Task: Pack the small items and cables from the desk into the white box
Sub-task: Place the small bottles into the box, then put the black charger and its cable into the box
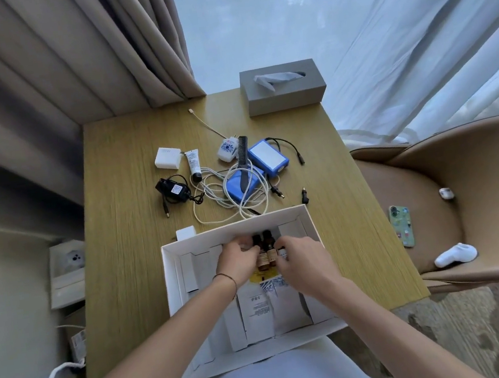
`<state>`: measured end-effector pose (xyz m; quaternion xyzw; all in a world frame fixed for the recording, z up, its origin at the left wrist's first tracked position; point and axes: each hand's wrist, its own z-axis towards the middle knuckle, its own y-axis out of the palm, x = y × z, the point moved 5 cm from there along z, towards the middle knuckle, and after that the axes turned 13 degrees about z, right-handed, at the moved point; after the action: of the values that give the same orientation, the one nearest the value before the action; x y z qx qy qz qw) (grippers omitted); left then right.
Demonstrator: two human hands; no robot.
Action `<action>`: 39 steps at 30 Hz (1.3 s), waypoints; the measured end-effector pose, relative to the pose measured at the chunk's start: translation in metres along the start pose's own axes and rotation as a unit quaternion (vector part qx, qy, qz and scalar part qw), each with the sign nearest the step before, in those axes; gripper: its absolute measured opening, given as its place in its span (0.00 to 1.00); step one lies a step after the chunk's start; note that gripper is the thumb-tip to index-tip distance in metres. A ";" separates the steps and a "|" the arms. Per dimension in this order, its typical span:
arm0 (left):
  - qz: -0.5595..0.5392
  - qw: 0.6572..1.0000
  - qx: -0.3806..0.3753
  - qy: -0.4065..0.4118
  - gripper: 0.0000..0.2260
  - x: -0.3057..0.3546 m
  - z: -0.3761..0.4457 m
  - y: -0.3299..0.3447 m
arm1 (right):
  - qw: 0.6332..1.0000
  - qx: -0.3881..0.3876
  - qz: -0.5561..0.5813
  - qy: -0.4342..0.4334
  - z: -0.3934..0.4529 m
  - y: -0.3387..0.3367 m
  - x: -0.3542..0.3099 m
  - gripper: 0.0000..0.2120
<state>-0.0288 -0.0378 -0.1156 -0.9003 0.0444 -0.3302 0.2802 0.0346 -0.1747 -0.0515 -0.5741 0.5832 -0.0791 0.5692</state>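
Amber bottles (265, 250) inside white box (170, 275), between both grips.

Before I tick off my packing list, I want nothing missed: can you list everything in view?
white box: 1, white, desk's near edge
dropper bottles: 3, amber, inside box
battery packs: 2, blue, mid-desk
comb: 1, black, across the packs
white cable: 1, tangled mid-desk
black adapter: 1, left of the cable
white charger: 1, far left
tube: 1, white, beside charger
patterned plug: 1, white and blue, beside comb
tissue box: 1, grey, far corner
phone: 1, green case, on the chair
sock: 1, white, on the chair
left hand: on the bottles
right hand: on the bottles
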 end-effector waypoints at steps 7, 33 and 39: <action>0.070 0.986 0.033 0.149 0.08 0.030 -0.048 -0.044 | 0.998 0.034 0.046 -0.028 0.012 -0.026 -0.025 0.12; 0.499 0.827 0.136 0.220 0.28 0.012 0.109 -0.194 | 0.997 0.026 0.036 -0.067 0.129 -0.021 -0.140 0.11; 0.563 0.798 0.086 0.197 0.22 0.010 0.147 -0.178 | 0.997 0.035 0.036 -0.062 0.127 -0.016 -0.134 0.10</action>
<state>0.0508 0.1790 -0.1067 -0.6047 0.5686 -0.2868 0.4782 0.0981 -0.0071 -0.0060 -0.5361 0.5641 -0.0429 0.6266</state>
